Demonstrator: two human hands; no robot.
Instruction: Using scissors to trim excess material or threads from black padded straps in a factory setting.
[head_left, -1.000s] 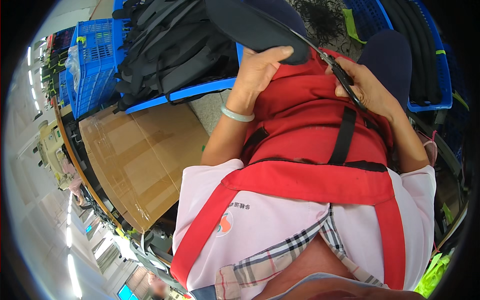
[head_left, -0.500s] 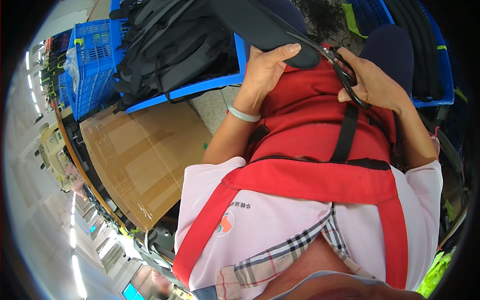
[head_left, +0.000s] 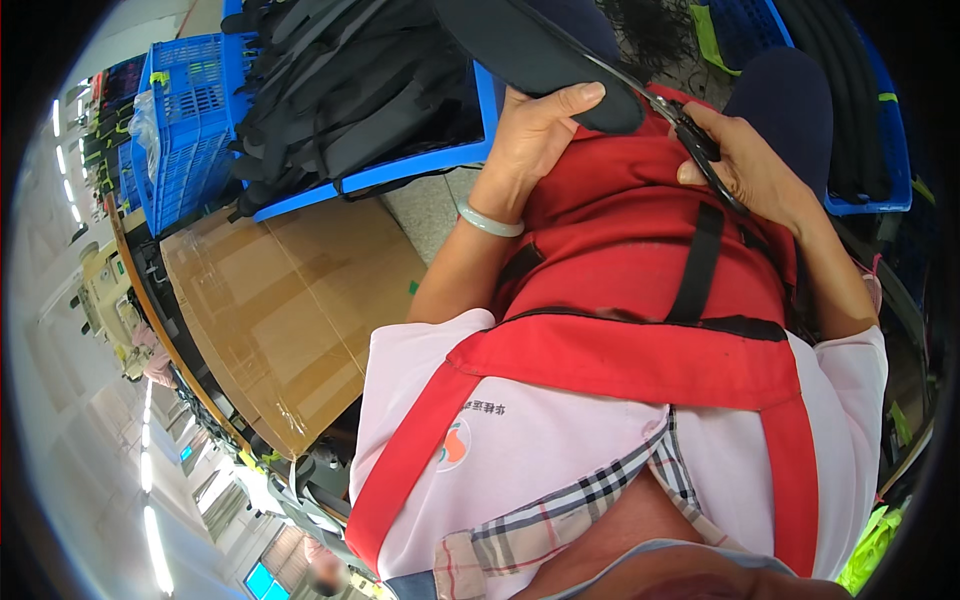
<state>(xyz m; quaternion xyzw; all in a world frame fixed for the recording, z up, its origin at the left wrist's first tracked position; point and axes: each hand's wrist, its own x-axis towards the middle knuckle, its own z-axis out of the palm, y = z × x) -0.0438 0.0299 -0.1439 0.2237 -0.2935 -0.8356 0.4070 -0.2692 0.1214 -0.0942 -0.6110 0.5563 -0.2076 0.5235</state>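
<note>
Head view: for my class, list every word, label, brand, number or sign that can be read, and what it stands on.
Pale pink shirt: one short line of dark printed characters, not copied out here.
Same shirt, below that line: a round white emblem with an orange shape, no legible lettering.
Scissors and dark padded piece: no readable text.
Cardboard: none readable.

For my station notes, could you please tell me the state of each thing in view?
Left hand, gripping dark piece
Dark piece, held near rounded end
Right hand, gripping scissors
Scissors, blades at piece's edge; closure unclear
Blue crate nearest left hand, loaded
Cardboard, taped
Apron, worn
Ceiling lights, lit
</note>
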